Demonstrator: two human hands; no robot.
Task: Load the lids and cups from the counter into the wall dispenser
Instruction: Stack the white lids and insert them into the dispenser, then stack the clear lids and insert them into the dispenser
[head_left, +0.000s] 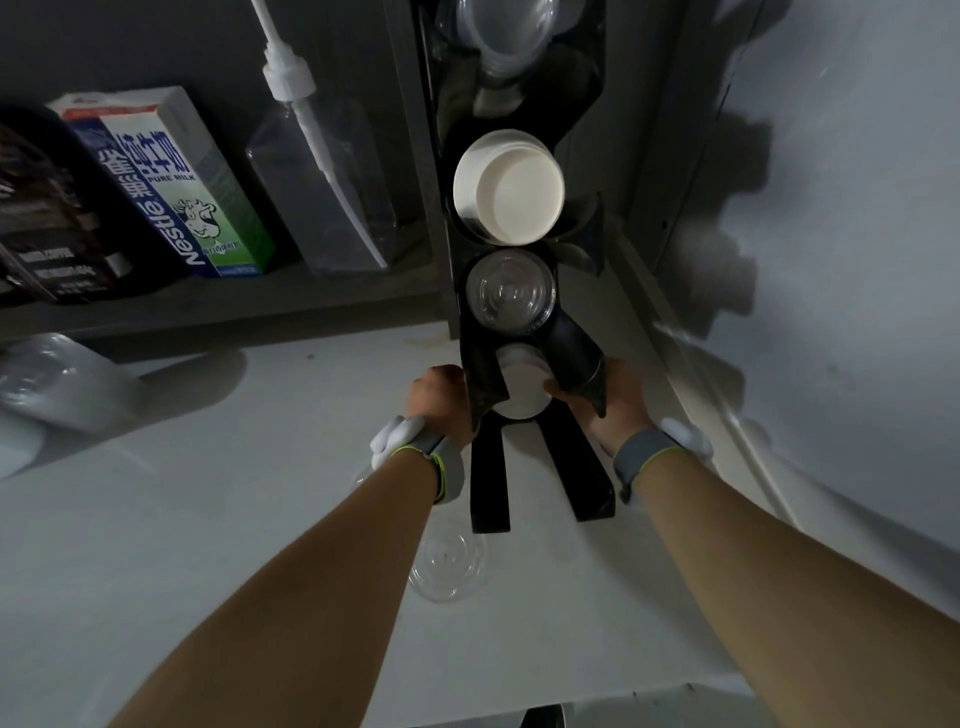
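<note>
Both hands, left hand (440, 400) and right hand (610, 402), grip the white cups (522, 389) between them, under the dispenser (571, 353).

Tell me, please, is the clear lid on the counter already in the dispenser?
No. The clear lid lies on the counter, below the dispenser.

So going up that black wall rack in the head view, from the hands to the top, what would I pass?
White paper cup stack between the two hands → clear plastic cup stack → wide white paper cup stack → clear plastic lids at the very top, all in the black wall dispenser.
</note>
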